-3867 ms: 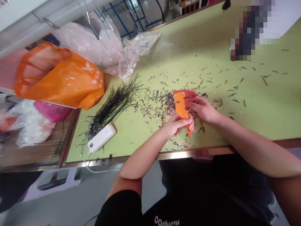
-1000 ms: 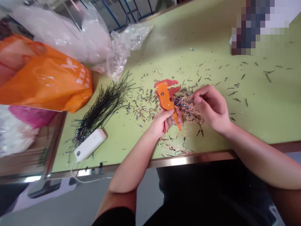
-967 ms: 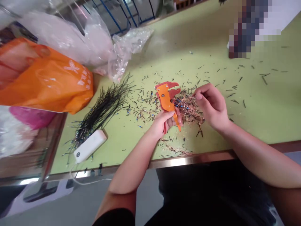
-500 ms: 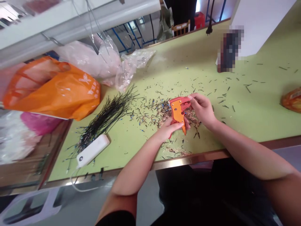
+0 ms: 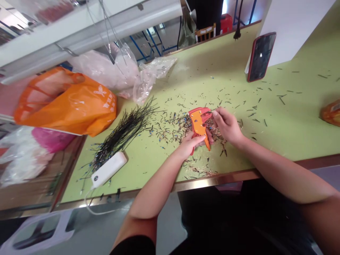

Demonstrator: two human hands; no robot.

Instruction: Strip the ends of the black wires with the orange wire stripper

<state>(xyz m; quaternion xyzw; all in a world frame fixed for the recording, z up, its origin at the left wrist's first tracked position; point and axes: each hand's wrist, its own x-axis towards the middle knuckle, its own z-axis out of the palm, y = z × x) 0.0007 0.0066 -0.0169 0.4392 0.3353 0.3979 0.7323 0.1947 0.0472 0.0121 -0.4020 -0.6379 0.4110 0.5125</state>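
- An orange-and-red, pistol-shaped metal hand tool [image 5: 198, 122] stands tilted at the centre of the frame, its mouth facing right.
- The left hand [image 5: 191, 142] is clamped around the tool's handles, thumb across the orange one, hiding their upper part.
- The right hand [image 5: 227, 124] has thumb and forefinger pinched together at the tool's mouth; whether they grip a wire is too small to tell.
- Bare forearms slant inward, one from lower centre-left, one from lower right.
- Beneath both hands lie short black wire offcuts [image 5: 170, 134] and coppery strands, scattered across a pale green tabletop [image 5: 292, 131].
- Left of centre, a loose bundle of long, thin black wires [image 5: 124, 131] runs diagonally; its lower end meets a white, rounded plastic block [image 5: 109, 169] with a white cable.
- Upper left: a bright orange carrier bag [image 5: 79, 101] and crumpled clear plastic bags [image 5: 111, 67].
- Upper right: a red-edged dark phone [image 5: 261, 56] leans on a white panel [image 5: 292, 28].
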